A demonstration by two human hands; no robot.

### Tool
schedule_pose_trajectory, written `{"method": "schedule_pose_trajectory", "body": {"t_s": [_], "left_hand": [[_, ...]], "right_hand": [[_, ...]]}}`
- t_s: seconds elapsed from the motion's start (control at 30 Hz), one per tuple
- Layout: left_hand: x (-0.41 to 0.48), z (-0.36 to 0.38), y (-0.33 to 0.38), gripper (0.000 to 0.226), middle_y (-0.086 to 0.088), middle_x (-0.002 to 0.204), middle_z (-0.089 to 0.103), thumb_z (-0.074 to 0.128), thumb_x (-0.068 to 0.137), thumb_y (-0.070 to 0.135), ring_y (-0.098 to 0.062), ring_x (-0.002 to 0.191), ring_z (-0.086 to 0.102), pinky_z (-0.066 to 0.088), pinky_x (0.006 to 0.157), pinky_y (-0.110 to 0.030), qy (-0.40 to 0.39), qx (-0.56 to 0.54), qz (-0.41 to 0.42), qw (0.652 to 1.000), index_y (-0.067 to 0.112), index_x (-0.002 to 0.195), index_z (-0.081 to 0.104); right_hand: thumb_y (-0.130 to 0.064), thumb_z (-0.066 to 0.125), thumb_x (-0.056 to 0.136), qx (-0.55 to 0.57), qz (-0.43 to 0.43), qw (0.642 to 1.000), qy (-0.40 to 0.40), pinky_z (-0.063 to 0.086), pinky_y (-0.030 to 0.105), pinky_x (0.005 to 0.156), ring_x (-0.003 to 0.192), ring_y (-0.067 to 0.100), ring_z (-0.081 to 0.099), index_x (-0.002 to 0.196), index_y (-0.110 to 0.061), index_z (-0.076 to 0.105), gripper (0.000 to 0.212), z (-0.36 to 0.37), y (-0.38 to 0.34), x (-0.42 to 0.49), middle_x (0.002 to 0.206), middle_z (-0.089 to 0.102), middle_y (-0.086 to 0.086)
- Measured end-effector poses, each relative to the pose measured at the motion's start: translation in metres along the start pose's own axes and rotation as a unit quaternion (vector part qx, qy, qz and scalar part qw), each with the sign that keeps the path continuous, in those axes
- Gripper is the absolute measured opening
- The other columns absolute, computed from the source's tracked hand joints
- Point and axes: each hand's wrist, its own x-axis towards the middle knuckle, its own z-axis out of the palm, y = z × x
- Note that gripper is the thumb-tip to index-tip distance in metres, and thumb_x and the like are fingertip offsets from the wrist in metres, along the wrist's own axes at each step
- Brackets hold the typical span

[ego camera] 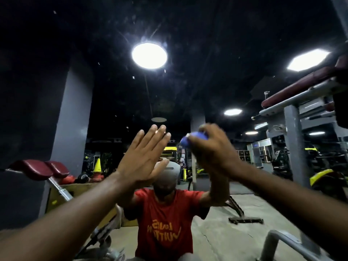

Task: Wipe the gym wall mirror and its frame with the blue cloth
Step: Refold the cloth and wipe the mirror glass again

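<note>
The gym wall mirror (113,87) fills nearly the whole view, with specks and smears on its glass. It reflects the dark ceiling, lamps and a person in a red shirt. My left hand (143,157) lies flat against the glass, fingers straight and together. My right hand (211,147) grips the bunched blue cloth (194,138) and holds it against the mirror, just right of my left hand. Most of the cloth is hidden under my fingers. The mirror's frame cannot be made out.
A red padded bench (39,169) on a metal arm stands low at the left. Another maroon padded machine (301,93) rises at the right. A grey metal tube (278,242) curves up at the bottom right.
</note>
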Motion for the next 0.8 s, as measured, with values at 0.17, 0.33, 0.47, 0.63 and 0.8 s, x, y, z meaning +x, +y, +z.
{"method": "schedule_pose_trajectory", "body": {"t_s": [0.17,0.33,0.47,0.63,0.8], "left_hand": [[-0.003,0.007,0.012,0.075,-0.008,0.171,-0.004,0.019,0.101,0.055,-0.025,0.158,-0.005,0.009,0.125,-0.056,0.003,0.019,-0.025,1.0,0.014,0.163,0.009],[-0.001,0.008,0.017,0.077,-0.011,0.171,0.001,0.027,0.098,0.051,-0.026,0.158,-0.001,0.01,0.125,-0.056,0.011,0.002,-0.046,0.999,0.011,0.162,0.014],[0.012,0.005,0.038,0.079,-0.015,0.169,0.014,0.038,0.092,0.044,-0.029,0.157,0.01,0.012,0.125,-0.052,0.042,-0.007,-0.028,0.999,0.006,0.16,0.023],[0.056,0.01,0.075,0.077,-0.011,0.169,0.017,0.035,0.095,0.053,-0.027,0.157,0.012,0.012,0.125,-0.05,0.035,-0.016,0.014,0.999,0.014,0.16,0.026],[0.062,0.021,0.087,0.075,-0.013,0.169,0.015,0.032,0.097,0.053,-0.029,0.157,0.012,0.01,0.124,-0.052,0.04,-0.002,0.0,0.999,0.012,0.16,0.027]], "right_hand": [[-0.038,0.051,0.096,0.013,0.205,0.975,0.089,0.049,0.043,0.068,0.092,0.024,0.045,0.112,-0.019,0.069,0.031,-0.008,0.047,0.021,0.106,0.049,0.011],[-0.027,0.068,0.091,0.097,0.064,0.993,-0.005,0.049,0.041,0.072,0.1,0.023,0.045,0.122,-0.017,0.064,0.033,0.007,-0.008,-0.051,0.11,0.051,0.011],[-0.023,0.068,0.093,0.073,-0.054,0.994,-0.062,0.048,0.042,0.073,0.096,0.025,0.054,0.125,-0.019,0.064,0.033,0.0,-0.016,-0.097,0.11,0.059,0.014],[-0.021,0.069,0.09,-0.056,0.115,0.992,-0.007,0.05,0.052,0.086,0.101,0.033,0.055,0.112,-0.035,0.059,0.028,-0.031,0.074,-0.047,0.11,0.059,0.013],[-0.019,0.064,0.092,-0.066,0.266,0.961,0.024,0.049,0.043,0.082,0.105,0.03,0.045,0.141,-0.027,0.055,0.051,-0.038,0.098,-0.051,0.118,0.045,0.014]]}}
